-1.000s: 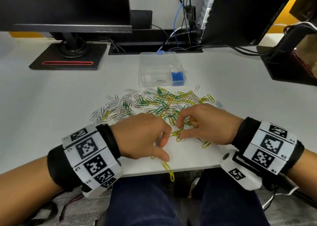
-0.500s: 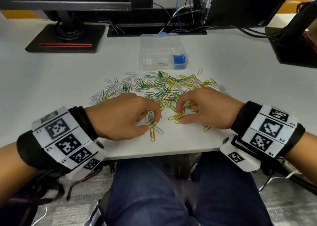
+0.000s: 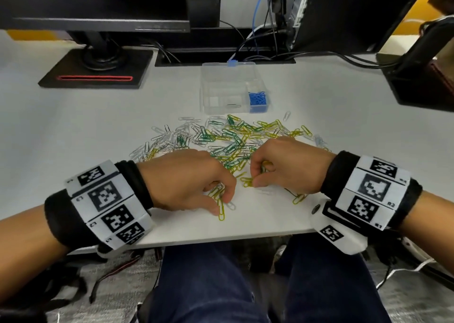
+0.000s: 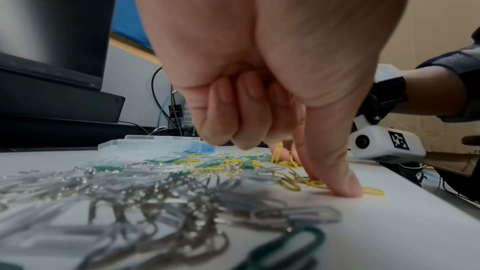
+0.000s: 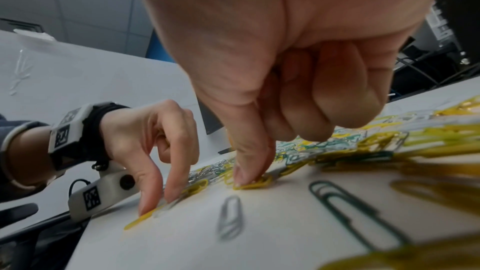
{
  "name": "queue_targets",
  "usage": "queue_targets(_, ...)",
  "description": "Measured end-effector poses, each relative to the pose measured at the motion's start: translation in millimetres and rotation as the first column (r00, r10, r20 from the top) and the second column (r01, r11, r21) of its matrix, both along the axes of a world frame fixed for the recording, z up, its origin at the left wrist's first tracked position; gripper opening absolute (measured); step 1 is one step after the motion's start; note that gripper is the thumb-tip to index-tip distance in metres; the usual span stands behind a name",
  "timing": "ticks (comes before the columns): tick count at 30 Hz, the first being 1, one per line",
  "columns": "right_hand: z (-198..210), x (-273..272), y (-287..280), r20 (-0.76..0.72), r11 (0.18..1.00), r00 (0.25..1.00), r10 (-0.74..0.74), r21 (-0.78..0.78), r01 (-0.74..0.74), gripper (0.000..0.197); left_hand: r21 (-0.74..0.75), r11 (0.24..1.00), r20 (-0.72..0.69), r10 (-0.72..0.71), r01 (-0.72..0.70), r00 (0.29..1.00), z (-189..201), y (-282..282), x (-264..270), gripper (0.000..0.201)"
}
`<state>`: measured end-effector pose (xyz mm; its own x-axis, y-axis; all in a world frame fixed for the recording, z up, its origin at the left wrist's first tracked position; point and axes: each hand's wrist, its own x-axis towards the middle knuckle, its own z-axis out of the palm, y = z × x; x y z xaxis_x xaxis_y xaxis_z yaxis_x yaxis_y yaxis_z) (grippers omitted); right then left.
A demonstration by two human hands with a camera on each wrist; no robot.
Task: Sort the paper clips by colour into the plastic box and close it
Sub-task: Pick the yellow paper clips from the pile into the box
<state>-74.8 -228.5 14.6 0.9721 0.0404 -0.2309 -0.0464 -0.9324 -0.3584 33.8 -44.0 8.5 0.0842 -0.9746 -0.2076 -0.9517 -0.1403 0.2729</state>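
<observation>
pinching glossy yellow wire clips (image 3: 247,182)

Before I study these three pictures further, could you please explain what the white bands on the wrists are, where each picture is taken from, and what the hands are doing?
No machine here: a person wears marker bands and small cameras. One picture comes from the head, one from each wrist. On the white desk lie yellow, green and silver paper clips. Behind them stands an open clear plastic box with blue clips in one compartment. The left hand presses yellow clips against the desk with its fingers. The right hand pinches more yellow ones.
</observation>
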Motion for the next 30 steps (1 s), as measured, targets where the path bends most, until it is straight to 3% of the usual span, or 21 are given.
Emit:
queue_targets(10, 1.8, -5.1, -11.1, 0.021, 0.993, 0.995, -0.096, 0.078, 0.094, 0.012, -0.020, 1.000, 0.117, -0.008, 0.010, 0.993, 0.5, -1.5, -3.1, 0.018)
queue_targets(13, 5.8, -8.9, -15.7, 0.015, 0.967, 0.984, -0.176, 0.193, 0.169, 0.017, -0.017, 1.000, 0.063, 0.013, -0.012, 0.998, 5.7, -0.6, -5.0, 0.020)
queue_targets(15, 7.8, -12.2, -19.2, -0.029, 0.898, 0.964, -0.264, 0.358, 0.256, 0.024, -0.036, 0.998, 0.012, 0.049, -0.049, 0.999, 12.3, -1.9, -2.9, 0.019)
queue_targets(17, 8.2, -15.2, -21.5, -0.143, 0.696, 0.924, -0.354, 0.620, 0.362, 0.033, -0.062, 0.992, 0.028, 0.109, -0.107, 0.994, 16.7, -4.5, 2.3, 0.016)
queue_targets(19, 7.1, -18.8, -24.1, -0.326, 0.342, 0.871, -0.367, 0.824, 0.452, 0.030, -0.097, 0.977, 0.068, 0.195, -0.188, 0.978, 18.0, -8.5, 7.6, 0.012)
queue_targets(21, 3.4, -22.4, -27.6, -0.475, -0.004, 0.845, -0.247, 0.872, 0.489, 0.021, -0.133, 0.954, 0.050, 0.276, -0.267, 0.960, 18.4, -15.1, 11.4, 0.008)
queue_targets(24, -5.5, -24.8, -33.3, -0.477, -0.378, 0.878, 0.037, 0.807, 0.455, 0.009, -0.115, 0.927, -0.058, 0.351, -0.356, 0.934, 19.5, -28.6, 13.2, 0.012)
queue_targets(26, -10.1, -25.1, -37.3, -0.443, -0.487, 0.891, 0.099, 0.759, 0.432, 0.005, -0.084, 0.919, -0.080, 0.380, -0.386, 0.922, 18.9, -35.9, 13.1, 0.016)
queue_targets(30, -12.4, -30.2, -44.3, -0.418, -0.489, 0.905, 0.081, 0.774, 0.402, 0.009, -0.060, 0.927, 0.040, 0.373, -0.370, 0.927, 14.5, -42.3, 9.2, 0.023)
